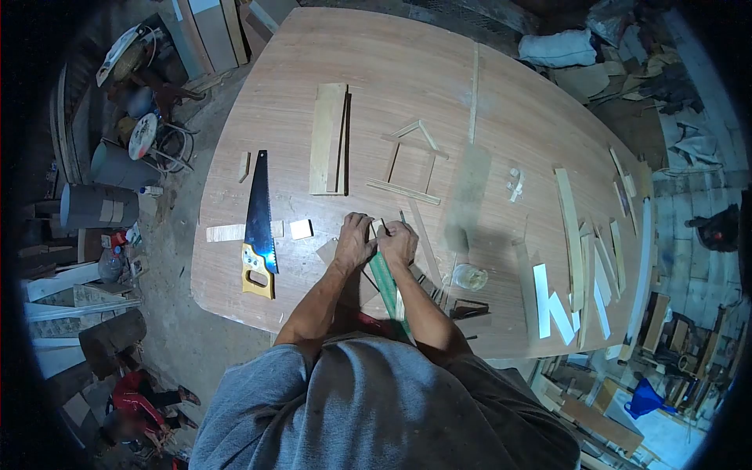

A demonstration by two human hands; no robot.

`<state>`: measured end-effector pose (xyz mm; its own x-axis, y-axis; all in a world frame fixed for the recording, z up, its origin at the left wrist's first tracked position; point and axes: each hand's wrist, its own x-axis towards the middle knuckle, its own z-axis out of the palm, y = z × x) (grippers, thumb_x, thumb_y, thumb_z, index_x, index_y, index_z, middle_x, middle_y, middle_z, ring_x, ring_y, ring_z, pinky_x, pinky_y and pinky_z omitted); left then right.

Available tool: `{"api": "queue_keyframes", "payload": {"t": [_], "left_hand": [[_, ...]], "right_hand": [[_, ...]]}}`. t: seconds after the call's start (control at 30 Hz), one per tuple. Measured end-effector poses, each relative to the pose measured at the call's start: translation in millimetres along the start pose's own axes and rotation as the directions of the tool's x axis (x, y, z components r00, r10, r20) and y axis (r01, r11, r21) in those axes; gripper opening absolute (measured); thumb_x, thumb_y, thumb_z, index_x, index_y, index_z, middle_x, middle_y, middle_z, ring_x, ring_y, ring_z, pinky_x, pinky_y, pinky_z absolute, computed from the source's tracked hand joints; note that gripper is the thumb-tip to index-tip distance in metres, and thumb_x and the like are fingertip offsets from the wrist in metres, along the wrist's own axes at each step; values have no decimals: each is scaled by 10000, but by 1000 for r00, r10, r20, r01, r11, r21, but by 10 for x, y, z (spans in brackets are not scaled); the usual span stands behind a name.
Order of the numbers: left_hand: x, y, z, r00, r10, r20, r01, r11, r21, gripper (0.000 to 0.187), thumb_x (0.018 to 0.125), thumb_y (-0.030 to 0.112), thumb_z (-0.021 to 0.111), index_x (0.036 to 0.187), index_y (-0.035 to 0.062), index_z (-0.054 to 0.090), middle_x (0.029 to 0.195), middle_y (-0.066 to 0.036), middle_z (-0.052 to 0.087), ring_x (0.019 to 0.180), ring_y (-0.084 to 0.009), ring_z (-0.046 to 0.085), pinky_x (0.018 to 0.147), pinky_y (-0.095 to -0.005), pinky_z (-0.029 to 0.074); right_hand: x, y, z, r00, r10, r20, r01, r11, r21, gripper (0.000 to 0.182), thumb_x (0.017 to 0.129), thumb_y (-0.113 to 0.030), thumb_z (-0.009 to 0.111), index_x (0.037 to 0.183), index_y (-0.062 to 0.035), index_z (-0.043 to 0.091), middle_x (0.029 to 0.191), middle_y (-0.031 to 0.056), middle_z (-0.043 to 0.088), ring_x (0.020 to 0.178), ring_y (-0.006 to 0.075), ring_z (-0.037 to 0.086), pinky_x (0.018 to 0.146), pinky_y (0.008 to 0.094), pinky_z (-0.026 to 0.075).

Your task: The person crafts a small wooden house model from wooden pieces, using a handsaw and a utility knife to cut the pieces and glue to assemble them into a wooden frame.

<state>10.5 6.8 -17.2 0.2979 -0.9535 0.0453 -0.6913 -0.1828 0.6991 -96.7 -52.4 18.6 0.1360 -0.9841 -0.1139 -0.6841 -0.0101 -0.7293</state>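
Observation:
In the head view, my left hand (356, 243) has its fingers curled on a small light wood piece (376, 228) between my hands. My right hand (398, 244) is pinched close beside it, with a thin dark pencil-like stick (403, 215) showing above the fingers. A green ruler (384, 280) runs from under my hands toward my body. Just beyond them lies a small house-shaped frame of wooden strips (401, 190). To the left are a handsaw (258, 227) with a yellow handle and a small white block (301, 229). My fingertips are partly hidden.
Boards (329, 139) lie at the table's far middle. A clear jar (470, 276) stands right of my hands. Several wooden and white strips (576, 243) lie along the right side of the table (313, 47). Another person (137, 403) is low at the lower left.

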Motion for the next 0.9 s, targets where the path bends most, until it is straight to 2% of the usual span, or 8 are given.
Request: {"api": "queue_keyframes", "payload": {"t": [0.1,0.23,0.33,0.57,0.63,0.9], "left_hand": [[1,0,0,999,24,-40,-24,1000,-2,529,634,112,767,1118,-16,595,1097,-197,570,1083,-380,487,973,-436,409],[0,40,-35,1000,-3,-3,3,1000,6,544,638,101,782,1129,-25,585,1136,-193,554,1130,-381,464,990,-436,409],[-9,47,-43,1000,8,-15,-8,1000,0,540,646,109,782,1130,-26,583,1137,-193,554,1130,-379,465,986,-436,413],[-7,36,-19,1000,-12,7,12,1000,7,550,655,106,779,1148,-27,576,1158,-192,547,1146,-383,457,993,-438,413],[-1,30,-17,1000,-13,6,13,1000,12,558,654,104,779,1156,-28,573,1164,-193,544,1153,-385,452,998,-438,412],[3,21,-30,1000,7,30,-8,1000,23,594,642,101,783,1179,-23,564,1171,-186,539,1158,-379,450,984,-442,424]], "right_hand": [[14,53,20,999,-33,-21,34,999,4,119,740,-161,694,774,-48,707,774,152,680,711,311,662,674,398,515],[85,168,105,997,-73,12,73,997,1,146,759,-165,691,856,-62,722,784,171,678,714,328,662,663,411,503],[94,135,81,998,-38,56,37,999,7,163,764,-182,686,862,-56,721,799,188,676,724,337,663,658,416,500],[97,153,119,999,-37,37,40,996,-79,168,776,-191,665,844,-46,716,812,197,675,737,350,664,643,398,498],[94,145,131,999,-36,18,37,997,-63,143,739,-208,725,816,-90,744,798,128,701,736,295,677,685,386,523],[68,53,67,999,21,45,-19,999,-41,152,742,-229,718,814,-99,746,800,133,704,728,295,680,690,381,525]]}}
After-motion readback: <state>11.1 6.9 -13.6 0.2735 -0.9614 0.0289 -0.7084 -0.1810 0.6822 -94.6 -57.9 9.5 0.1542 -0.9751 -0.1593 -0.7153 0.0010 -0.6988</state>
